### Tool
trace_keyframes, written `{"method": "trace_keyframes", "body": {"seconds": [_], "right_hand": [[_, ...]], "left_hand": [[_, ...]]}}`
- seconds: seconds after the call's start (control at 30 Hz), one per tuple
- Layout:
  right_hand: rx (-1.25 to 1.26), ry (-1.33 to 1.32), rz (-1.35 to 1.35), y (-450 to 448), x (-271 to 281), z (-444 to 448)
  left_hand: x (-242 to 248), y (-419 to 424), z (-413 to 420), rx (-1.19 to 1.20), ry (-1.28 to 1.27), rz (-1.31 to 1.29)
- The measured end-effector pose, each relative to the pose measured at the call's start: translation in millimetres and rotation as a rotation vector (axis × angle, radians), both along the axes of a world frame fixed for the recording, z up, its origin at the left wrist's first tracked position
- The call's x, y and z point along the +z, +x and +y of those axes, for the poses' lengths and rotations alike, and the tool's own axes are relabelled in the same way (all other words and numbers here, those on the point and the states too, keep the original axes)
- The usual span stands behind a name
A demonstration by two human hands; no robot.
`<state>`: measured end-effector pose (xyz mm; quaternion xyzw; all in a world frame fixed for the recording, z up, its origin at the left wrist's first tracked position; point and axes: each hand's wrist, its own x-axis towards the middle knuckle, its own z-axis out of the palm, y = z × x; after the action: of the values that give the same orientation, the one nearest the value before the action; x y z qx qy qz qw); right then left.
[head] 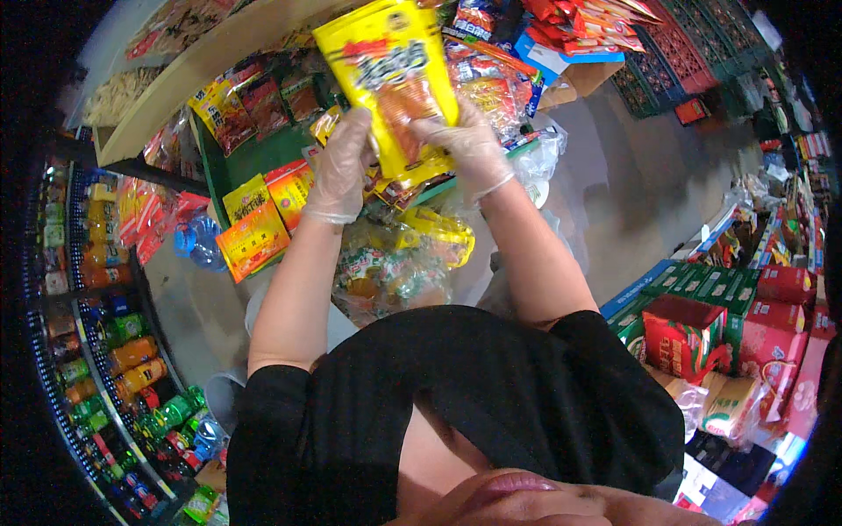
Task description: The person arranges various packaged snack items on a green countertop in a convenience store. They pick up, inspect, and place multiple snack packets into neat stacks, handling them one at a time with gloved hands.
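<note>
Both my hands wear thin clear plastic gloves. Between them is a yellow snack packet (401, 72) that bears writing and a picture of reddish-brown food strips. My left hand (342, 167) grips its left edge, and my right hand (464, 144) has its thumb over the front at the lower right. A second yellow packet seems to lie behind the first. Below my hands, a green tray (220, 164) holds several snack packets, among them an orange packet (253, 238) at its near corner and a yellow-and-brown one (223, 115) farther back.
Clear plastic bags of packets (395, 269) lie right before my body. Shelves of bottled drinks (125, 355) rise on the left. Gift boxes (697, 329) are stacked at the right. Plastic crates (677, 46) and a cardboard box (579, 75) of red packets stand beyond the grey floor (612, 177).
</note>
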<state>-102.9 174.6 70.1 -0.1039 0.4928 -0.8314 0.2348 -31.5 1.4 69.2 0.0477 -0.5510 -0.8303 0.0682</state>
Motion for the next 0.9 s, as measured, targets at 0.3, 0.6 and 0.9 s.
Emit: {"method": "trace_keyframes", "body": {"seconds": [0.3, 0.6, 0.9], "right_hand": [[-0.117, 0.333, 0.65, -19, -25, -26], [-0.124, 0.558, 0.729, -33, -47, -38], [-0.101, 0.455, 0.642, -32, -44, -41]], "left_hand": [[12, 10, -6, 0.245, -0.377, 0.118], [-14, -9, -17, 0.237, -0.274, -0.03], [-39, -20, -24, 0.201, -0.177, -0.041]]}}
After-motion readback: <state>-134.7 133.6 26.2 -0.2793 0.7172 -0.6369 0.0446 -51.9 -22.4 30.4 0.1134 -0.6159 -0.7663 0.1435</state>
